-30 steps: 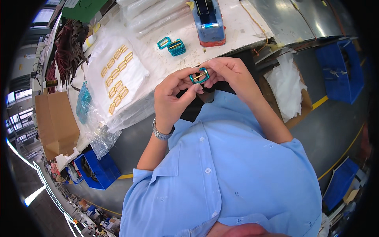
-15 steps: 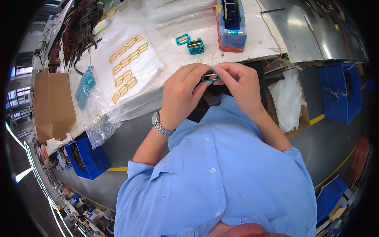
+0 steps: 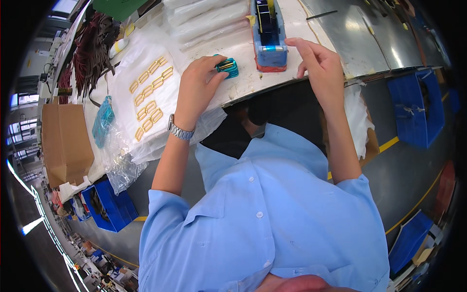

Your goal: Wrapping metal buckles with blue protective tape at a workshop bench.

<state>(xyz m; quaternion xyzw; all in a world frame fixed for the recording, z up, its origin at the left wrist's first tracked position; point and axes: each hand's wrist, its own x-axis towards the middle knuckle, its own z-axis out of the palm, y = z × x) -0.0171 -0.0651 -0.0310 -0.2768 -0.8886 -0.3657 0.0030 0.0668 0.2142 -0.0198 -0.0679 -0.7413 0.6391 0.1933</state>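
Observation:
My left hand (image 3: 197, 83), with a metal watch on its wrist, reaches over the white table edge. Its fingers and thumb close round the left end of a small stack of teal-wrapped slide buckles (image 3: 230, 68), partly hiding it. My right hand (image 3: 323, 65) is beside a blue tape dispenser (image 3: 265, 61) with a red base. Its index finger stretches to the dispenser's right side, the thumb hangs apart from it, and nothing shows between them. Gold slide buckles (image 3: 146, 95) lie in rows on a white sheet to the left of my left hand.
Clear plastic sleeves (image 3: 209, 27) lie behind the stack. At the left are a teal-wrapped bundle (image 3: 102, 121), a crumpled clear bag (image 3: 124, 168), a cardboard box (image 3: 65, 143) and dark red straps (image 3: 92, 44). Blue bins (image 3: 416, 112) stand at both sides, below table level.
My hands, which were together on a teal buckle in front of me, have separated. The left has moved left to the stack, the right forward to the tape dispenser. The view has shifted slightly.

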